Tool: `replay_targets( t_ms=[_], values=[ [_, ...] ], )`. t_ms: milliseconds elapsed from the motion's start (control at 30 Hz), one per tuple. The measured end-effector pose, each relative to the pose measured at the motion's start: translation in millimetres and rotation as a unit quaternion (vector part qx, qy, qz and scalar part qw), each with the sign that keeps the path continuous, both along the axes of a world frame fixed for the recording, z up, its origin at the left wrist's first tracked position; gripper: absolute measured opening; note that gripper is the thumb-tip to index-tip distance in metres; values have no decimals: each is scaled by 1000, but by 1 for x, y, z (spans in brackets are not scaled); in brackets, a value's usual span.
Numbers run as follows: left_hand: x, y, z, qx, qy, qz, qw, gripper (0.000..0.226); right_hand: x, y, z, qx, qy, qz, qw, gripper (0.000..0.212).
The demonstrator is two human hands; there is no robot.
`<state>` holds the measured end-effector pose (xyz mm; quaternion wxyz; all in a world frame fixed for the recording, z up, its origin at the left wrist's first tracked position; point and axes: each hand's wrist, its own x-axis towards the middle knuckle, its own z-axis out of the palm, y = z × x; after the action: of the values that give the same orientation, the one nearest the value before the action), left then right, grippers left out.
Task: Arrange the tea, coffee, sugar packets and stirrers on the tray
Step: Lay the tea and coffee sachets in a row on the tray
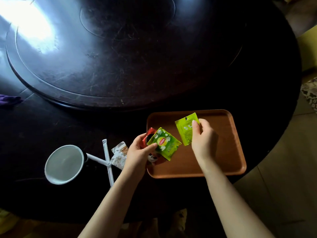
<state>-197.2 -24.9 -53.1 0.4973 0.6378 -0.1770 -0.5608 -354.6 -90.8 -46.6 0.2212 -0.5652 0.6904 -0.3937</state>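
Head view: two green tea packets point(164, 145), one per hand.

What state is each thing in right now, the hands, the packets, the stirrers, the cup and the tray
Left hand: gripping a stack of packets.
Lipton tea packet: sealed, top of that stack, over the tray's left edge.
Red packets: held beneath it.
Right hand: pinching a second green tea packet, back side up, above the tray.
Tray: nothing laid flat on it.
Wrapped stirrers: crossed on the table.
Brown-and-white packets: on the table.
Cup: upright, empty.
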Motion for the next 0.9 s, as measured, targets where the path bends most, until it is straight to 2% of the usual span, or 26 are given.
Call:
replay_targets(
  t_ms=[67, 133, 200, 267, 333, 400, 433, 500, 567, 633, 767, 900],
  values=[
    [12, 3, -1, 10, 32, 17, 999, 33, -3, -9, -1, -22, 42, 3, 999, 18],
    [22, 7, -1, 12, 58, 35, 998, 31, 2, -14, -5, -68, 151, 40, 985, 16],
    [31, 10, -2, 10, 68, 50, 996, 30, 14, -15, -13, -109, 223, 93, 964, 11],
    [39, 13, -3, 5, 74, 58, 996, 31, 25, -12, -23, -98, 277, 145, 945, 5],
    [45, 16, -2, -1, 71, 59, 996, 31, 33, -1, -34, -41, 320, 205, 924, 19],
    [49, 19, -3, -7, 69, 67, 995, 32, 37, 12, -40, 13, 319, 275, 907, 42],
    [50, 20, -3, -7, 65, 68, 996, 33, 35, 17, -42, 24, 295, 302, 906, 47],
    [54, 23, -8, -12, 63, 73, 995, 32, 26, 20, -46, 4, 230, 303, 925, 41],
    [57, 23, -15, -14, 80, 75, 994, 31, 13, 9, -48, -31, 201, 253, 946, 31],
    [58, 18, -23, -19, 88, 71, 993, 30, 2, -5, -56, -34, 211, 243, 946, 33],
    [58, 11, -32, -14, 79, 72, 994, 31, 7, -10, -71, 2, 279, 386, 879, 38],
    [53, 12, -29, -18, 70, 60, 996, 35, 15, -6, -70, 13, 301, 332, 894, 37]
  ],
)
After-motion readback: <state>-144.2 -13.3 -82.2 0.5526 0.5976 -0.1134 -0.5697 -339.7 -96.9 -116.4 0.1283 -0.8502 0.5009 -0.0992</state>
